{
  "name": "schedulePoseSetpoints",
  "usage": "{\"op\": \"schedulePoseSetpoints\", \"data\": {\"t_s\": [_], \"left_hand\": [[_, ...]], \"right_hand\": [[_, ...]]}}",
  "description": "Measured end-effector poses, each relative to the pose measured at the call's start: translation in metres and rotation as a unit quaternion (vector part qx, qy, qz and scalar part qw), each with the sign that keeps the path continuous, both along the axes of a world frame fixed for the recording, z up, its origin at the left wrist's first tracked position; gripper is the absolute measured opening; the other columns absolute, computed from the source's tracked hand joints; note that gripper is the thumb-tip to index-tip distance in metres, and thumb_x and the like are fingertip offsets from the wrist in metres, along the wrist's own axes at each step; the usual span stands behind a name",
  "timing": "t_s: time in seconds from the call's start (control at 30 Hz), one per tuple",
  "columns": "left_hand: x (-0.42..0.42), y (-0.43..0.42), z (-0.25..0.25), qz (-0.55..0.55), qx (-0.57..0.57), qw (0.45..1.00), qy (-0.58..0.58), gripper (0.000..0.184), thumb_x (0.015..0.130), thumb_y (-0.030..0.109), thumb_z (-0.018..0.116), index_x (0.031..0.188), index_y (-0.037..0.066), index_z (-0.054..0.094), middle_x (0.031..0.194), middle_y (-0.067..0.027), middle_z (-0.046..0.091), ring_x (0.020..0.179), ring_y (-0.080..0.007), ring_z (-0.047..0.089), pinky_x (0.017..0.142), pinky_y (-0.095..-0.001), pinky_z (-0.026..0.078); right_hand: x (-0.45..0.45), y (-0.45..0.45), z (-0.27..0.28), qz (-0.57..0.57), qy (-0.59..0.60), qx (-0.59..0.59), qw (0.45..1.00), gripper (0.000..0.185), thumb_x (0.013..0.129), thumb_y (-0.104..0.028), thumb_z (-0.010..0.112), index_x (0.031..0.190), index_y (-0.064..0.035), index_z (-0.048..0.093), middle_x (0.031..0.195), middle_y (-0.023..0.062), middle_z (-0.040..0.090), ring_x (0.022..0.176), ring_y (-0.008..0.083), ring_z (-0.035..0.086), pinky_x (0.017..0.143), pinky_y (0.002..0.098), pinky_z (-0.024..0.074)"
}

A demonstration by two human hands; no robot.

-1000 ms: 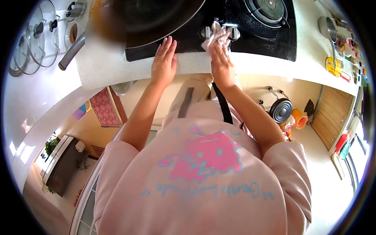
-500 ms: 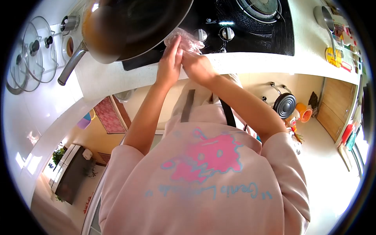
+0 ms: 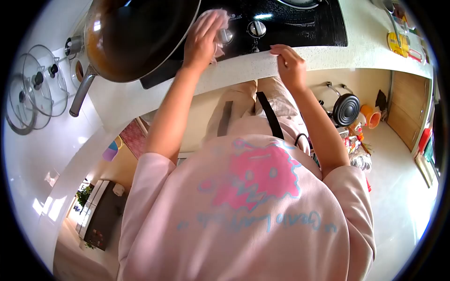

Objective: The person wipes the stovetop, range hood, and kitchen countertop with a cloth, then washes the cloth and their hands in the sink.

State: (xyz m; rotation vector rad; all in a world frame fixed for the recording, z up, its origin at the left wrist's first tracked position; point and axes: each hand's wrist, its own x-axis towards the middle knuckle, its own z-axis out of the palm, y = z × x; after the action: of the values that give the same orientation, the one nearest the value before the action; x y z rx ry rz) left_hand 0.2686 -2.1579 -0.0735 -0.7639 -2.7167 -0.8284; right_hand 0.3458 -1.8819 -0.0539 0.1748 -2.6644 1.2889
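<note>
My left hand [image 3: 200, 44] lies with its fingers stretched over a pale pink, crumpled cloth [image 3: 219, 18], which it presses onto the black glass stove [image 3: 300, 33]. The cloth sticks out past the fingertips and along the hand's right side, beside a silver knob [image 3: 226, 36]. Just left of this hand is the rim of a large dark wok [image 3: 136, 42] with a metal handle. Over the counter's front edge hovers my right hand [image 3: 291, 65], its fingers loosely bent and apart, with nothing visible in them. A second knob [image 3: 257, 28] is on the stove beyond it.
Glass pot lids [image 3: 44, 89] stand in a rack by the left wall. At the right of the white counter [image 3: 365, 61] is a yellow container [image 3: 397, 44]. Below the counter, a black round pan [image 3: 346, 110] hangs near an orange container [image 3: 371, 116].
My hands, together at the cloth before, have come apart. The left has moved up the stove with the cloth; the right has pulled away to the right, letting go of it. The view has shifted slightly.
</note>
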Motion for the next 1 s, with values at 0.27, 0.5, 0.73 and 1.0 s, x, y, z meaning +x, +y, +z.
{"op": "schedulePoseSetpoints", "data": {"t_s": [0.27,0.5,0.73,1.0], "left_hand": [[0.113,-0.105,0.005,0.332,0.038,0.94,-0.074,0.038,0.092,-0.002,0.05,0.128,-0.004,0.061,0.141,-0.0194,0.055,0.131,-0.0385,0.051,0.109,-0.0424,0.044],[0.084,-0.048,-0.001,0.282,-0.074,0.955,-0.047,0.048,0.095,0.02,0.055,0.139,0.003,0.051,0.148,-0.0183,0.048,0.139,-0.0374,0.042,0.117,-0.0465,0.031],[0.071,-0.028,0.002,0.164,-0.084,0.983,-0.007,0.045,0.099,0.02,0.052,0.144,0.017,0.051,0.147,-0.0162,0.05,0.137,-0.0348,0.044,0.115,-0.0453,0.035],[0.094,-0.129,-0.009,0.364,-0.168,0.912,0.084,0.021,0.096,0.014,0.055,0.112,0.004,0.063,0.113,-0.0167,0.066,0.112,-0.0398,0.058,0.1,-0.0506,0.045]], "right_hand": [[-0.009,0.061,-0.004,-0.096,-0.045,-0.001,0.994,0.019,0.09,0.002,0.053,0.096,-0.001,0.07,0.098,0.0107,0.073,0.086,0.0232,0.074,0.075,0.0321,0.0554],[0.001,0.061,0.002,-0.105,-0.007,0.078,0.991,0.02,0.09,0.001,0.052,0.094,-0.0033,0.071,0.102,0.0095,0.073,0.094,0.027,0.071,0.082,0.0344,0.0547],[-0.002,0.059,0.01,-0.098,-0.035,0.093,0.99,0.019,0.09,0.0,0.053,0.094,-0.0047,0.071,0.098,0.0084,0.072,0.09,0.0268,0.07,0.081,0.0341,0.054],[-0.005,0.071,0.005,-0.066,-0.041,0.076,0.994,0.019,0.091,0.0,0.053,0.096,-0.0039,0.071,0.099,0.0104,0.072,0.092,0.0279,0.07,0.085,0.0348,0.054]]}}
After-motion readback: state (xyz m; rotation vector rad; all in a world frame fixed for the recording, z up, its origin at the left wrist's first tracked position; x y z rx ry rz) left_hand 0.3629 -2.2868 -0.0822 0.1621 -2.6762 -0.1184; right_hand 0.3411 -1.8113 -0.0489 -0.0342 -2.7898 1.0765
